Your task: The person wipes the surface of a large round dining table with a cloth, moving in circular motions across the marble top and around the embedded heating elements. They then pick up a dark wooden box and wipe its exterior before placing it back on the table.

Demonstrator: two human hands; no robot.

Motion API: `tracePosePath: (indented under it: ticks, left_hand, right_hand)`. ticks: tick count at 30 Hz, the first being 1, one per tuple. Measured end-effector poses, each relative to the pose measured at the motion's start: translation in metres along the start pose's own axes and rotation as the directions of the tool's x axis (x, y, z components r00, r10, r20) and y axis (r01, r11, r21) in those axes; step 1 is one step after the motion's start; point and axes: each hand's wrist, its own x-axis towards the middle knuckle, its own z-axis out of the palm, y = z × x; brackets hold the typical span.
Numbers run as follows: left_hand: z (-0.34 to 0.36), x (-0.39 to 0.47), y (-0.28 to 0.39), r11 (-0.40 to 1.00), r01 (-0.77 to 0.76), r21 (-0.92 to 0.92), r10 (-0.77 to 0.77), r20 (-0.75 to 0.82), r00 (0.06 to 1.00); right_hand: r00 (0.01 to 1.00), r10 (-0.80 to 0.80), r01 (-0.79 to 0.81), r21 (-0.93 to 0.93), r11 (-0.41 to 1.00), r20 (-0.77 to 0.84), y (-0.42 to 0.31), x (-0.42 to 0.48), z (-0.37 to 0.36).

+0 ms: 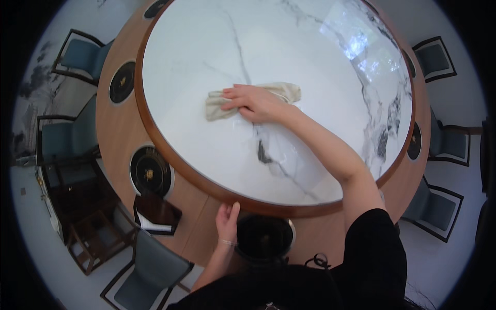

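Note:
My right hand [255, 102] presses down on a cream cloth [290, 92], fingers spread over its left half. Crumpled parts of the cloth show on both sides of the hand. Under it lies the white turntable top [193, 155], marble-patterned with grey and black veins and glossy. My left hand [227, 221] is at the near edge of the turntable, thumb and fingers against its brown wooden rim [186, 180]. Some of those fingers' contact is hidden. Right beside that hand a round black plate [265, 236] sits on the table, partly under the turntable's overhang.
The round wooden table [201, 217] carries more black plates with gold emblems, such as one plate [151, 172] at left. Near it stands a dark brown box [157, 213] with white paper visible. Blue-grey chairs [151, 267] surround the table. A dark wooden cabinet [73, 193] is at left.

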Motion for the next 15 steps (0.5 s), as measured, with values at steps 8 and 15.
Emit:
tracePosePath:
  ticks: [8, 15]
  left_hand:
    - [0.01, 0.003, 0.012, 0.982, -0.098, -0.161, 0.101, 0.009, 0.995]
    - [0.008, 0.009, 0.011, 0.968, -0.039, -0.247, 0.06, 0.077, 0.995]
  right_hand:
    - [0.988, 0.006, -0.026, 0.13, 0.991, 0.154, -0.126, -0.126, 0.018]
    - [0.968, 0.246, -0.25, -0.07, 0.966, -0.05, -0.138, -0.227, -0.007]
